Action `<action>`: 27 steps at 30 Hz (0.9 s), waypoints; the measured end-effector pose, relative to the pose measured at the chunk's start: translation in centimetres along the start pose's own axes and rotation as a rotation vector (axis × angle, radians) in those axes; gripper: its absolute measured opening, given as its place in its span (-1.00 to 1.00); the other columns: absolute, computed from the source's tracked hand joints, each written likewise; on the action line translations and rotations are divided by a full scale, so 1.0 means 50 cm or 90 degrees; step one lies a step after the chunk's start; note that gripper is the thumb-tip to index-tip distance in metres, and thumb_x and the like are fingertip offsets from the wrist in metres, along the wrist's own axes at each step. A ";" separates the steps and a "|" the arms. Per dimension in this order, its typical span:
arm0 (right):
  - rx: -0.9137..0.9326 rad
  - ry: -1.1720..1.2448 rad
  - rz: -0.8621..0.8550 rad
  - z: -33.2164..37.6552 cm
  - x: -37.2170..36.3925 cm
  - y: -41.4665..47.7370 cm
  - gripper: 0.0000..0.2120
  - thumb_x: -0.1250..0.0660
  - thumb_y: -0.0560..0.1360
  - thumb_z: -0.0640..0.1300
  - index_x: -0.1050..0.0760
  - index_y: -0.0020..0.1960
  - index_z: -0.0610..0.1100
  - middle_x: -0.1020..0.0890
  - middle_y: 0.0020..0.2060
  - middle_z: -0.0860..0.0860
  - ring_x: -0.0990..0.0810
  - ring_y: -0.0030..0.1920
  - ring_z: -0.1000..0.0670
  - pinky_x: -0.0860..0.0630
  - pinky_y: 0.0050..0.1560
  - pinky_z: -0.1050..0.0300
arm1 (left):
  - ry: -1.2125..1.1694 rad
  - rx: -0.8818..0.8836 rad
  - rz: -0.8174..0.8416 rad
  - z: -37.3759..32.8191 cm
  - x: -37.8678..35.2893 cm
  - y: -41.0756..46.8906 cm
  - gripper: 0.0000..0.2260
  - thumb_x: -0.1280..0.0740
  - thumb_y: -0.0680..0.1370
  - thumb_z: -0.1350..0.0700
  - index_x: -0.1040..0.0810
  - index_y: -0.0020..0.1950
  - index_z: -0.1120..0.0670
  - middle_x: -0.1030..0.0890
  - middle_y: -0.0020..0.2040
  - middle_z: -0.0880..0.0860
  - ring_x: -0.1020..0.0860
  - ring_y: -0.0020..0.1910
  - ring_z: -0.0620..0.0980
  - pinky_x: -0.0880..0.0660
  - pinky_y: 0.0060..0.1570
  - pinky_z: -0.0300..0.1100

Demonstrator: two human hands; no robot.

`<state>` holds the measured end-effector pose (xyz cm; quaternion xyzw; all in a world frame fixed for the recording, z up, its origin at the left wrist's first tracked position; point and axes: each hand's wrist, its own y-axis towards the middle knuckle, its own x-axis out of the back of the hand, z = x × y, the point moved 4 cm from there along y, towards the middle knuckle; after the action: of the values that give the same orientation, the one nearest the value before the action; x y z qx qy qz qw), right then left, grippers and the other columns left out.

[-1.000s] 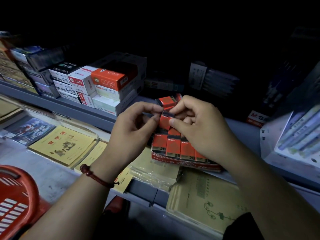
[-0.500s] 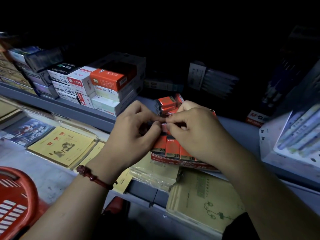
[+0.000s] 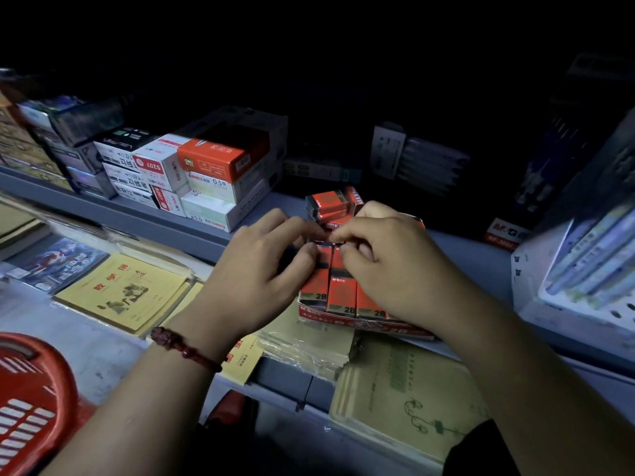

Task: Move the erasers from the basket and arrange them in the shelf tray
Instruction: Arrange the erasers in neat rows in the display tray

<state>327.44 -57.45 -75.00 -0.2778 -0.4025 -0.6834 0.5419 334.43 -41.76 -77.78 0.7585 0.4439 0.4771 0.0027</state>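
Observation:
A red cardboard shelf tray (image 3: 364,323) stands on the shelf, with several red-and-black 2B erasers (image 3: 341,290) upright in its front row. More erasers (image 3: 328,203) lie stacked loosely at the back of the tray. My left hand (image 3: 256,269) and my right hand (image 3: 388,262) meet over the tray. Both pinch the top of one eraser (image 3: 323,259) at the left of the front row, which sits down among its neighbours. The red basket (image 3: 31,400) is at the lower left; its contents are out of sight.
White and orange stationery boxes (image 3: 206,173) are stacked on the shelf to the left of the tray. Yellow exercise books (image 3: 123,290) lie on the lower ledge, more of them under the tray. A white rack of pens (image 3: 591,269) stands at the right.
Both hands have lowered the pinched eraser from above the tray down into the front row. The hands have come closer together over it.

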 end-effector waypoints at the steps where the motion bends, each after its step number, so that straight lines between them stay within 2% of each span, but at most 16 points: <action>1: -0.009 -0.002 -0.002 -0.001 0.001 0.000 -0.76 -0.26 0.61 -0.20 -0.68 0.12 -0.05 -0.51 -0.04 0.07 -0.40 -0.22 0.23 -0.24 -0.24 0.43 | 0.006 0.005 0.006 0.001 -0.001 0.001 -0.72 -0.15 0.63 -0.10 -0.60 0.18 -0.08 -0.51 -0.03 -0.09 -0.54 -0.03 -0.04 -0.50 -0.01 0.10; 5: -0.032 -0.028 0.022 0.004 -0.001 0.003 -0.75 -0.20 0.61 -0.20 -0.65 0.13 -0.06 -0.48 0.01 0.05 -0.39 -0.19 0.21 -0.26 -0.23 0.39 | 0.030 0.022 0.018 0.000 -0.004 0.006 -0.76 -0.14 0.62 -0.10 -0.56 0.13 -0.11 -0.49 -0.05 -0.09 -0.53 -0.06 -0.04 -0.48 0.00 0.10; 8: -0.040 -0.081 0.068 0.017 -0.007 0.007 -0.81 -0.16 0.61 -0.16 -0.56 0.06 -0.08 -0.47 0.04 0.01 -0.50 -0.04 0.02 -0.48 -0.01 0.09 | 0.041 0.033 0.025 -0.004 -0.005 0.011 -0.75 -0.11 0.60 -0.10 -0.55 0.08 -0.11 -0.49 -0.07 -0.09 -0.51 -0.09 -0.04 -0.47 -0.01 0.10; 10: -0.043 -0.103 0.090 0.026 -0.007 0.008 -0.85 -0.16 0.61 -0.14 -0.50 -0.01 -0.07 -0.46 0.01 0.00 -0.51 -0.05 -0.04 -0.51 0.00 -0.03 | 0.038 0.041 0.024 -0.003 -0.006 0.014 -0.74 -0.10 0.59 -0.10 -0.56 0.05 -0.11 -0.50 -0.08 -0.09 -0.51 -0.10 -0.04 -0.47 -0.02 0.10; 16: -0.026 -0.135 0.093 0.036 -0.008 0.011 -0.87 -0.16 0.59 -0.12 -0.47 -0.07 -0.05 -0.46 -0.02 0.00 -0.52 -0.05 -0.05 -0.50 -0.04 -0.01 | 0.044 0.054 0.024 -0.004 -0.011 0.015 -0.73 -0.08 0.58 -0.08 -0.57 0.01 -0.09 -0.51 -0.08 -0.07 -0.52 -0.12 -0.01 -0.47 -0.03 0.12; 21: -0.038 -0.087 0.071 0.029 -0.006 0.006 -0.84 -0.19 0.59 -0.13 -0.52 -0.10 -0.04 -0.47 -0.02 0.04 -0.51 -0.09 0.01 -0.52 -0.09 0.01 | 0.034 0.062 0.038 -0.002 -0.005 0.014 -0.73 -0.09 0.56 -0.13 -0.56 0.00 -0.12 -0.51 -0.07 -0.09 -0.53 -0.11 -0.05 -0.48 -0.06 0.08; 25: -0.043 -0.062 0.041 0.027 -0.006 0.003 -0.81 -0.20 0.59 -0.15 -0.58 -0.09 -0.05 -0.49 -0.02 0.05 -0.52 -0.08 0.05 -0.54 -0.07 0.03 | 0.139 0.088 0.046 -0.011 0.000 0.016 -0.69 -0.05 0.58 -0.16 -0.58 -0.01 -0.15 -0.51 -0.06 -0.08 -0.53 -0.11 -0.03 -0.51 -0.14 0.01; 27: -0.045 -0.056 0.022 0.027 -0.007 0.001 -0.79 -0.20 0.59 -0.15 -0.60 -0.09 -0.05 -0.49 -0.03 0.05 -0.51 -0.08 0.07 -0.53 -0.10 0.07 | 0.144 0.095 0.053 -0.011 -0.001 0.017 -0.68 -0.05 0.57 -0.16 -0.59 -0.01 -0.15 -0.51 -0.05 -0.08 -0.53 -0.09 -0.03 -0.52 -0.13 0.03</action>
<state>327.50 -56.13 -74.56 -0.3335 -0.3966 -0.6752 0.5250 334.58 -42.53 -77.18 0.7156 0.4439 0.5250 -0.1238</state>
